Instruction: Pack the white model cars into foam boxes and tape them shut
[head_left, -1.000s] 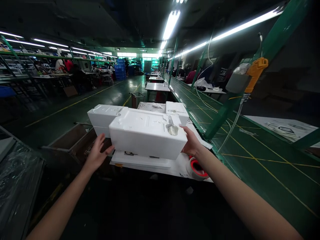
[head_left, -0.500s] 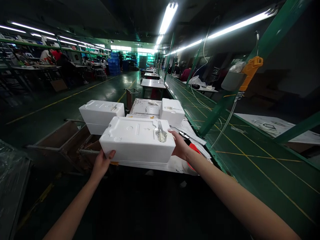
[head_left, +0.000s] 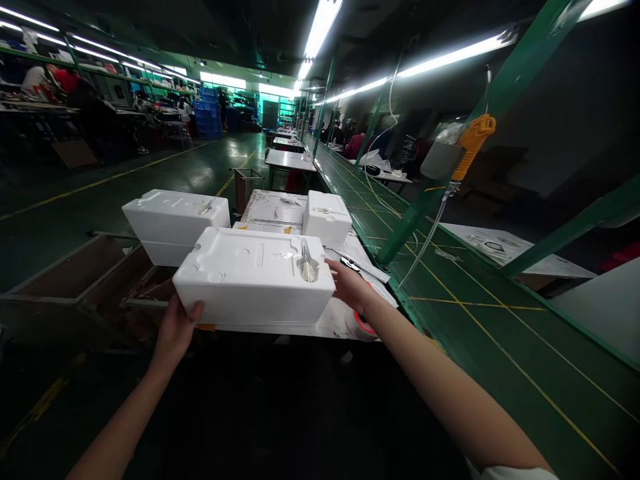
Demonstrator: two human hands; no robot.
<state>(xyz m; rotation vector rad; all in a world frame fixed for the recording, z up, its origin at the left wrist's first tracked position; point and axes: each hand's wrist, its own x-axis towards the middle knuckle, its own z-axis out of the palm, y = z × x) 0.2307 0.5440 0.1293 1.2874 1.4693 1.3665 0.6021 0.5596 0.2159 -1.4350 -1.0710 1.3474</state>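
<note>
A white foam box (head_left: 250, 297) is held between my two hands at the near end of the white work table (head_left: 330, 327). My left hand (head_left: 176, 327) grips its lower left corner, thumb on the front face. Against the right end, my right hand (head_left: 349, 285) presses with its fingers, partly hidden behind the box. The lid has shallow moulded marks, and a small clear-wrapped item (head_left: 308, 268) lies in a recess near its right end. Beyond it stand a second foam box (head_left: 175, 223) at the left and a third foam box (head_left: 327, 223) at the back right.
A roll of tape (head_left: 361, 327) with a red edge lies below my right forearm. A black-handled tool (head_left: 350, 264) rests beyond my right hand. To the right runs a green conveyor (head_left: 450, 320) with a green post (head_left: 415, 220) carrying a yellow holder. Metal-framed bins (head_left: 55, 277) stand left.
My view has turned to the right, so the surroundings sit further left. Both hands keep their hold on the foam box, and more of the tape roll's side shows.
</note>
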